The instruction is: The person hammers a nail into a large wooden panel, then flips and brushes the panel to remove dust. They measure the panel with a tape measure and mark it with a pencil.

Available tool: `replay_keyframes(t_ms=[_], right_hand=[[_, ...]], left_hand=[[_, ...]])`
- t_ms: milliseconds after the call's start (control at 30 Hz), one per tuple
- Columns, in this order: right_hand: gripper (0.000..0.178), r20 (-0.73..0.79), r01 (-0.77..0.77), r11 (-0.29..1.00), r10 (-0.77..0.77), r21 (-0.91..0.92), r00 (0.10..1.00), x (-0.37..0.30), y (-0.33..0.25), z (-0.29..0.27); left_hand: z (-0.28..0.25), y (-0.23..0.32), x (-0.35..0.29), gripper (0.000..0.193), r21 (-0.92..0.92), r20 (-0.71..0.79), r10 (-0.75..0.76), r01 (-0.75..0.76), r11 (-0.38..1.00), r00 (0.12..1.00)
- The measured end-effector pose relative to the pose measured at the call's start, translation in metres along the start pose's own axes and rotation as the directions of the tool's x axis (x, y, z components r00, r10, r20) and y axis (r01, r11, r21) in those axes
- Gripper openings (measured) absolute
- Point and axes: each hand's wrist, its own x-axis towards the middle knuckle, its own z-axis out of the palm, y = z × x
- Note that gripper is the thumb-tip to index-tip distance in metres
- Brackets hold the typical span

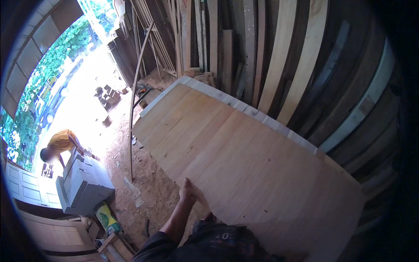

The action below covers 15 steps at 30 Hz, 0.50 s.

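Observation:
A broad, pale wooden panel (pixel 244 153), made of joined boards, slants across the middle and right of the head view. My left hand (pixel 188 192) grips its near left edge, with part of the hand on the edge and the remaining fingers hidden by the wood. Along the panel's far side, a strip of lighter boards (pixel 235 104) shows beneath it. My dark-clothed body meets the near edge. I cannot see my right hand or forearm.
Tall planks (pixel 279 56) lean along the back and right. A thin strip (pixel 132 118) stands left of the panel. Shavings cover the floor (pixel 126 161). A person in yellow (pixel 61 139) bends over a grey wooden piece (pixel 87 183) at left, near a yellow-green sack (pixel 107 217).

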Motion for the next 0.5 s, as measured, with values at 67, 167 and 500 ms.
replay_keyframes(t_ms=[67,167,500], right_hand=[[0.031,-0.009,0.011,1.000,-0.011,-0.003,1.000,0.002,-0.002,-0.001],[0.034,0.002,0.022,1.000,-0.022,-0.015,1.000,0.000,-0.005,-0.004],[0.046,-0.009,0.051,0.999,-0.051,0.004,0.999,-0.018,0.001,0.004]], left_hand=[[0.005,0.001,0.002,0.031,-0.029,0.044,-0.016,0.017,0.999,0.999],[0.016,0.006,0.013,0.036,-0.009,0.120,0.044,-0.044,0.999,0.992],[0.032,-0.004,0.042,0.043,0.096,0.096,0.069,-0.079,0.992,0.993]])
